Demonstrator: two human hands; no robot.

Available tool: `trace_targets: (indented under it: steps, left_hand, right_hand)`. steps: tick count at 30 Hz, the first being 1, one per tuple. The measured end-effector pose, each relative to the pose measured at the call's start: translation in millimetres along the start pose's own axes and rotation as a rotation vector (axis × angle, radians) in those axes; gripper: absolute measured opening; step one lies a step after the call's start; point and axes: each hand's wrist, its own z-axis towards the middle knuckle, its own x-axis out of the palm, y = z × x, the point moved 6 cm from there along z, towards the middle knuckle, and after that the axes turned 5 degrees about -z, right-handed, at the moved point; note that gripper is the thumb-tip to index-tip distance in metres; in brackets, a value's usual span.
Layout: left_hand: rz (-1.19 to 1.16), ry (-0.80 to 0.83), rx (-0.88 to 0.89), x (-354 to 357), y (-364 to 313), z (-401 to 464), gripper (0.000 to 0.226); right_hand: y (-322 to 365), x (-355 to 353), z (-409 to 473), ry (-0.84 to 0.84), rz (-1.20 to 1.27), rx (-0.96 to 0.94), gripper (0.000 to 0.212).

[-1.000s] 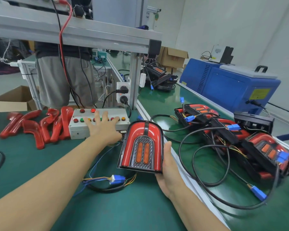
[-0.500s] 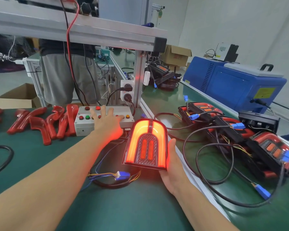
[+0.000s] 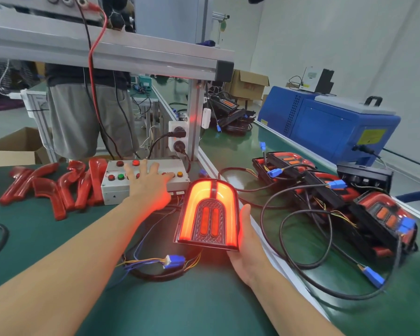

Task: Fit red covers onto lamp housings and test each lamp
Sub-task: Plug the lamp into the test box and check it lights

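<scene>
**Red glow on the test lamp: button check under way**

Red light filled the arch-shaped cover of the lamp [image 3: 207,214], which stood tilted up on the green worktop [image 3: 46,238], just right of the control box [image 3: 144,180]. The outer U-band shone bright orange-red; the two inner oval strips showed a duller red inside a dark, patterned centre panel. A dark rib split the top of the arch. The cover looked seated flush, with no gap visible along the lower rim.

Right hand [image 3: 249,248]: grip grasping the lamp from behind and along its right edge, thumb up beside the cover. Left hand [image 3: 149,185]: released, fingers spread flat over the box, fingertips on or near the lower row of buttons; which button was pressed could not be told.

A blue connector [image 3: 175,260] lay on the worktop just below the lamp, with thin wires running from it.

Judgement on doing this step well: keep the lamp face steady toward the eyes, work the buttons one at a time, and confirm each lit zone before moving on. The inner ovals probably need their own check. Avoid tugging the harness while tilting.

Spare red covers [image 3: 58,187] lay left of the box. More lamps [image 3: 349,202], cabled, were piled on the conveyor to the right.
</scene>
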Motion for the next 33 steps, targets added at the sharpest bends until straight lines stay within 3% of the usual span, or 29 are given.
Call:
trace_targets:
  steps: [10,13,16,19,22,25,28,30,33]
  left_hand:
    - [-0.090,0.070,0.026,-13.9,0.4,-6.6,0.065]
    - [-0.361,0.032,0.171,-41.2,-1.9,-25.0,0.048]
    - [-0.665,0.240,0.387,-60.8,-5.1,-72.0,0.019]
    - [-0.473,0.389,0.475,-54.9,-6.3,-122.8,0.034]
    - [-0.336,0.238,0.468,-39.6,-7.7,-144.2,0.038]
    - [-0.341,0.117,0.410,-28.5,-9.6,-149.7,0.031]
    - [-0.357,0.026,0.429,-24.9,-8.8,-152.5,0.027]
    - [-0.390,-0.040,0.450,-28.2,-7.3,-153.1,0.025]
    - [-0.537,-0.110,0.438,-40.1,0.6,-149.1,0.019]
  right_hand:
    - [3.7,-1.2,3.2,-0.070,0.018,0.066,0.056]
    - [7.1,-1.0,6.0,-0.083,0.010,0.084,0.055]
    - [11.4,1.5,8.5,-0.074,-0.011,0.086,0.057]
    - [18.2,1.8,7.3,-0.124,-0.171,0.126,0.050]
    - [28.7,-1.6,1.6,-0.234,-0.485,0.127,0.043]
    - [45.3,-2.9,-6.3,-0.301,-0.885,-0.042,0.061]
    - [68.8,21.3,-29.5,-0.339,-1.264,-0.430,0.054]
    - [70.6,49.3,-45.8,-0.206,-1.391,-0.695,0.041]
    - [48.5,81.7,-57.6,0.002,-1.664,-0.863,0.044]
